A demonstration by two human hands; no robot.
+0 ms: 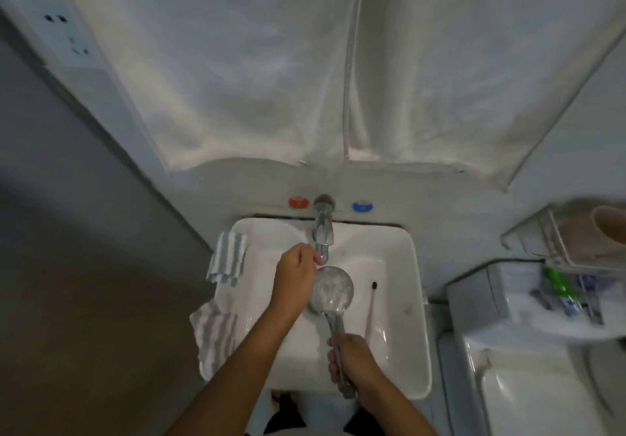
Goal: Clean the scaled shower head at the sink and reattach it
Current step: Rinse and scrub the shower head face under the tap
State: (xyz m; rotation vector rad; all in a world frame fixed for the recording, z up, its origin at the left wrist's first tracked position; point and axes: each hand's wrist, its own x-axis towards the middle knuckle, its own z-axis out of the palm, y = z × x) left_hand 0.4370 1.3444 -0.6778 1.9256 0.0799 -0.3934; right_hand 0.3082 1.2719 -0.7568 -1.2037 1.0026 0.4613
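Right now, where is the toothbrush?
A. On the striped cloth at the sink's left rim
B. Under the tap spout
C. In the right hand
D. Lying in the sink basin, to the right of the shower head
D: the toothbrush lies loose in the sink, right of the shower head, whose handle the right hand grips.

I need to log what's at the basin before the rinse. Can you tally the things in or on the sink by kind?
Shower head, held by its handle in the right hand: 1
Toothbrush, lying in the basin: 1
Striped cloths on the sink's left rim, blue-grey and purple-grey: 2
Faucet, left hand at its spout: 1
Total: 5
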